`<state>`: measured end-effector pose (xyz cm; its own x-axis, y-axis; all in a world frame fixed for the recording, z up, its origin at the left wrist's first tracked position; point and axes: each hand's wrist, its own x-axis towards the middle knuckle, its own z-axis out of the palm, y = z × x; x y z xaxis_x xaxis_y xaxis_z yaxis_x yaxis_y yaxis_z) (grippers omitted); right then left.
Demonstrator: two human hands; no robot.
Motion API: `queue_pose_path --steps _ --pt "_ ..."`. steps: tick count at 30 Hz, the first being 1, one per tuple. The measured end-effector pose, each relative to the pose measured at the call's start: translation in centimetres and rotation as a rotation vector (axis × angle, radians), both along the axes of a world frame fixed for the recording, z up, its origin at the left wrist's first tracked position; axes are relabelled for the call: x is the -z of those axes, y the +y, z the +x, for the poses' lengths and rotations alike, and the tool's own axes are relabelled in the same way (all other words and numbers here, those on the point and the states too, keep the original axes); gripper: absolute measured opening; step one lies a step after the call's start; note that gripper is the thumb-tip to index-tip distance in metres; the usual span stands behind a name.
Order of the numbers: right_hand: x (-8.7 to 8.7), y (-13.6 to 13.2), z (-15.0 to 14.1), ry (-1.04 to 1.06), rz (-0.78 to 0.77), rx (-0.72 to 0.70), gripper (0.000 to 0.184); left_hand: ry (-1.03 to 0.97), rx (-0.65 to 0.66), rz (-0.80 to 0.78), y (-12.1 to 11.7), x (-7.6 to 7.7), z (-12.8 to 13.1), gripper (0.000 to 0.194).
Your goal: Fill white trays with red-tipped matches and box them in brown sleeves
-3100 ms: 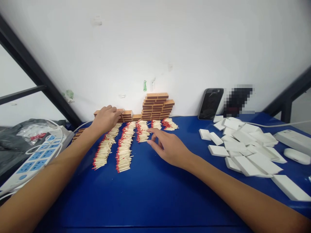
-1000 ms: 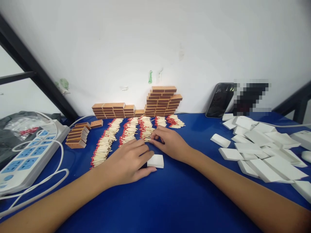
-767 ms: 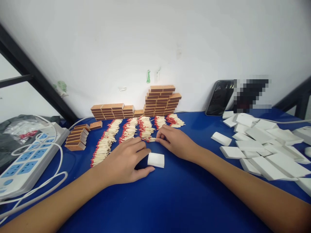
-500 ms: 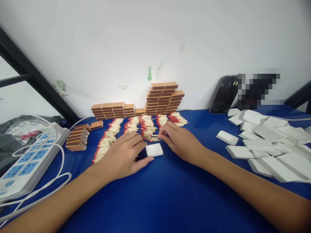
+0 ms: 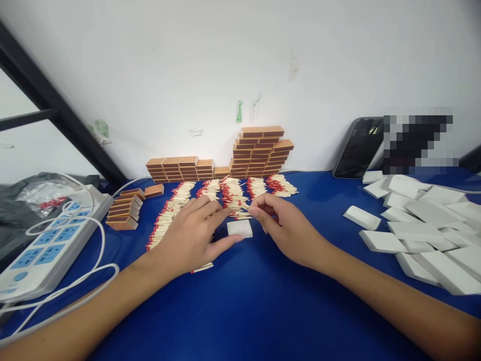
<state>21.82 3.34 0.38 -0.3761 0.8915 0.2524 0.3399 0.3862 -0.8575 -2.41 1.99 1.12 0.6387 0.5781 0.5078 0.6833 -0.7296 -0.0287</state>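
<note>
A small white matchbox tray [image 5: 239,229] lies on the blue table between my hands. My left hand [image 5: 197,230] is open around its left side, thumb stretched along the near edge and index finger reaching past the far edge; whether it touches the tray I cannot tell. My right hand [image 5: 278,220] is closed in a pinch on a match at the near end of the middle match pile [image 5: 233,198]; how many matches it pinches is unclear. A long row of red-tipped matches [image 5: 165,220] runs partly behind my left hand. A few loose matches [image 5: 203,267] show below that hand.
Brown matchboxes [image 5: 259,153] are stacked against the wall, with more boxes [image 5: 124,210] at the left. White trays [image 5: 421,225] lie heaped at the right, near a leaning phone [image 5: 356,148]. A power strip [image 5: 52,245] with white cables occupies the left side.
The view has shifted slightly. My left index finger has stretched out toward the middle pile. My right hand has moved slightly nearer, still pinching. Loose matches now show below my left hand.
</note>
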Motion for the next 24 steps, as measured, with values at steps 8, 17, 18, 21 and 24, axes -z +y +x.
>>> queue_pose_path --steps 8,17,18,21,24 --pt "0.1 -2.2 -1.1 0.092 -0.102 -0.076 0.026 -0.415 0.111 -0.128 -0.9 -0.5 1.4 0.009" --pt "0.5 -1.6 -0.9 0.041 0.015 -0.066 0.021 -0.514 0.078 -0.266 -0.6 -0.3 1.0 0.006" --pt "0.5 -1.5 -0.8 0.025 0.034 -0.066 0.02 -0.513 0.065 -0.274 -0.5 -0.2 0.9 0.004" --pt "0.6 -1.1 -0.6 -0.019 0.078 -0.063 0.02 -0.516 0.051 -0.299 -0.2 0.0 0.6 0.008" --pt "0.7 -1.0 -0.4 -0.056 0.106 -0.07 0.019 -0.492 0.07 -0.317 -0.1 0.0 0.6 0.008"
